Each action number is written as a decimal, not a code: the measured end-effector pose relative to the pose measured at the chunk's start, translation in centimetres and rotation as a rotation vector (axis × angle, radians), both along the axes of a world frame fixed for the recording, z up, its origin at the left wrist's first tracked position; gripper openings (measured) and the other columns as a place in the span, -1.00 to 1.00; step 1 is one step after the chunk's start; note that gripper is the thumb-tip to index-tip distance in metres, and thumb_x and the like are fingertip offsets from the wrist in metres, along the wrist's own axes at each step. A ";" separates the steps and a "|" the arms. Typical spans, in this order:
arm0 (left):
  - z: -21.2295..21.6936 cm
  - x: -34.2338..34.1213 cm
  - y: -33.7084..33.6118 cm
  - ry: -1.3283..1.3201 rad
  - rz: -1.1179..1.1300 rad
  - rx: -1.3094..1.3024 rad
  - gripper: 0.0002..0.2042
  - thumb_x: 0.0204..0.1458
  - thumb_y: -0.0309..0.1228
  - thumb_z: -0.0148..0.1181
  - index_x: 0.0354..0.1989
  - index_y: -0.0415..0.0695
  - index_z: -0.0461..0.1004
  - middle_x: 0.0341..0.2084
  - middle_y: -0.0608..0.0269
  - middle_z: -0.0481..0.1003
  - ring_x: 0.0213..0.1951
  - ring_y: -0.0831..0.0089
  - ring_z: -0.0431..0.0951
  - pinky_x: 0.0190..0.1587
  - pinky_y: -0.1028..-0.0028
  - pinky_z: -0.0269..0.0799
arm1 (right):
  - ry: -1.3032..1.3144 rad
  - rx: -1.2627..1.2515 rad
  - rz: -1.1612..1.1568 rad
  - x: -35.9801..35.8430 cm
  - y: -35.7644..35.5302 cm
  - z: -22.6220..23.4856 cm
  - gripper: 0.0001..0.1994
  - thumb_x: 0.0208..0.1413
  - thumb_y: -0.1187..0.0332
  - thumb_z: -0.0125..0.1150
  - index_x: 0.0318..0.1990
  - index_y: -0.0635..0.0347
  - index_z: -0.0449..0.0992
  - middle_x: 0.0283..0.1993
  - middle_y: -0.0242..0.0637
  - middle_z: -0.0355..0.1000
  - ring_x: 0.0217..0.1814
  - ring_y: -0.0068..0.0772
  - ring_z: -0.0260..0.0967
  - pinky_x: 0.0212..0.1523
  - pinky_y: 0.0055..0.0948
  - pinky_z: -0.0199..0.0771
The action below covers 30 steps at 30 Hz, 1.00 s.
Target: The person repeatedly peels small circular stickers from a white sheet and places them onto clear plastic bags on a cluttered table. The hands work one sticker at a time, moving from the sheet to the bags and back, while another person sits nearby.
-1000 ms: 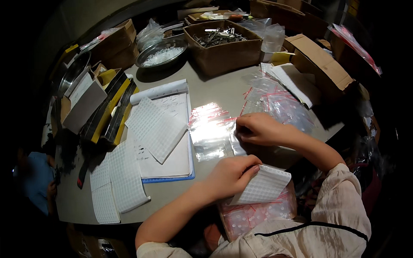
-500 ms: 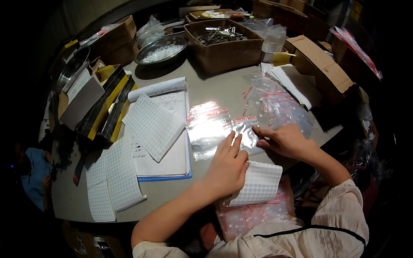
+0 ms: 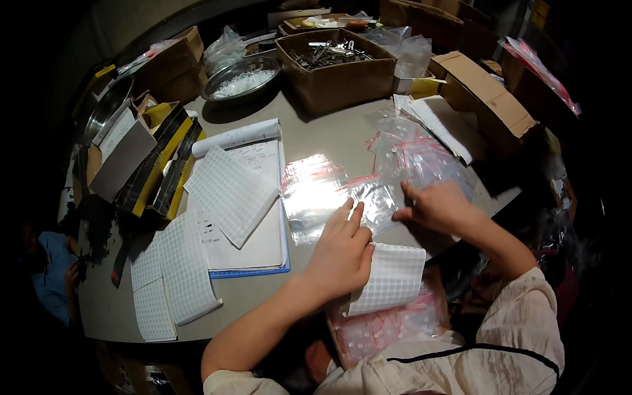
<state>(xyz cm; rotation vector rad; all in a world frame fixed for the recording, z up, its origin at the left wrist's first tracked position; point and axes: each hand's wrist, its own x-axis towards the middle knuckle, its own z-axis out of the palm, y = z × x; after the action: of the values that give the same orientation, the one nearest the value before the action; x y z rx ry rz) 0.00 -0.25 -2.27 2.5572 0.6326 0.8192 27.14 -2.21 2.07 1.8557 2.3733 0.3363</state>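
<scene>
A small clear zip bag [image 3: 372, 201] with a red closure strip lies flat, overlapping the right side of a shiny stack of like bags [image 3: 311, 204]. My left hand [image 3: 339, 253] presses the small bag with its stretched index and middle fingers. A white sheet of round stickers [image 3: 388, 280] comes out from under that hand and appears held by its other fingers, though the grip is hidden. Just right of the bag, my right hand [image 3: 438, 207] has thumb and index finger apart, with nothing seen between them. Past it lie bags with small round stickers [image 3: 421, 158].
A clipboard [image 3: 284, 253] with papers and more sticker sheets [image 3: 191, 263] lie at left. Black-and-yellow boxes [image 3: 158, 168] stand beyond. At the back are a metal bowl [image 3: 240, 82] and a carton [image 3: 332, 82] of metal parts. Another box of bags [image 3: 388, 332] sits below the table edge.
My right hand has come off the small bag's right edge and moved slightly right and away from me. My left hand stays on the bag. The whole view has shifted a little.
</scene>
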 end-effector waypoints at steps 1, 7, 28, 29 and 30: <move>-0.2 0.0 -0.1 0.004 -0.002 -0.003 -0.82 0.11 -0.47 0.20 -0.22 -0.36 0.52 0.27 -0.47 0.35 0.41 -0.41 0.20 0.45 -0.13 0.11 | -0.001 -0.046 -0.071 0.5 0.9 0.3 -0.41 0.21 -0.21 0.28 0.19 0.05 0.59 -0.60 -0.17 0.49 -0.52 0.04 0.53 -0.49 -0.05 0.43; 0.1 0.0 0.2 0.008 0.012 -0.008 -0.82 0.10 -0.47 0.21 -0.23 -0.36 0.52 0.26 -0.47 0.36 0.38 -0.40 0.22 0.45 -0.13 0.11 | 0.512 -0.122 0.265 0.8 3.0 3.0 -0.70 0.22 0.17 0.38 -0.05 0.18 0.56 -0.26 -0.13 0.57 -0.27 -0.10 0.59 -0.33 -0.14 0.49; -0.7 0.1 0.4 -0.038 0.026 0.043 -0.83 0.11 -0.46 0.22 -0.25 -0.36 0.54 0.17 -0.38 0.45 0.32 -0.28 0.33 0.45 -0.10 0.09 | 0.744 -0.220 0.091 0.7 3.9 3.1 -0.71 0.15 0.25 0.39 -0.12 0.26 0.52 -0.23 0.01 0.56 -0.14 0.13 0.54 -0.07 -0.08 0.50; -0.3 0.0 0.4 -0.092 0.028 -0.001 -0.84 0.12 -0.46 0.23 -0.26 -0.35 0.54 0.16 -0.36 0.47 0.31 -0.28 0.34 0.43 -0.09 0.11 | 0.824 -0.327 0.172 0.1 2.9 2.8 -0.73 0.15 0.30 0.38 -0.10 0.27 0.51 -0.18 0.02 0.55 -0.08 0.13 0.54 -0.05 -0.07 0.51; -0.1 -0.1 0.4 -0.147 0.030 -0.042 -0.84 0.12 -0.45 0.24 -0.26 -0.34 0.55 0.15 -0.34 0.48 0.29 -0.27 0.36 0.42 -0.08 0.12 | 0.818 -0.417 0.245 -0.6 1.8 3.4 -0.71 0.10 0.37 0.35 -0.05 0.27 0.51 -0.08 0.03 0.53 -0.02 0.18 0.51 0.01 -0.05 0.52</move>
<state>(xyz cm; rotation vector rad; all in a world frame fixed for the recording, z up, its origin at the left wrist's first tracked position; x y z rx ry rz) -0.08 0.16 -2.33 2.4281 0.6360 0.9829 26.55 -0.41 5.42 1.6838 2.8230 -1.0191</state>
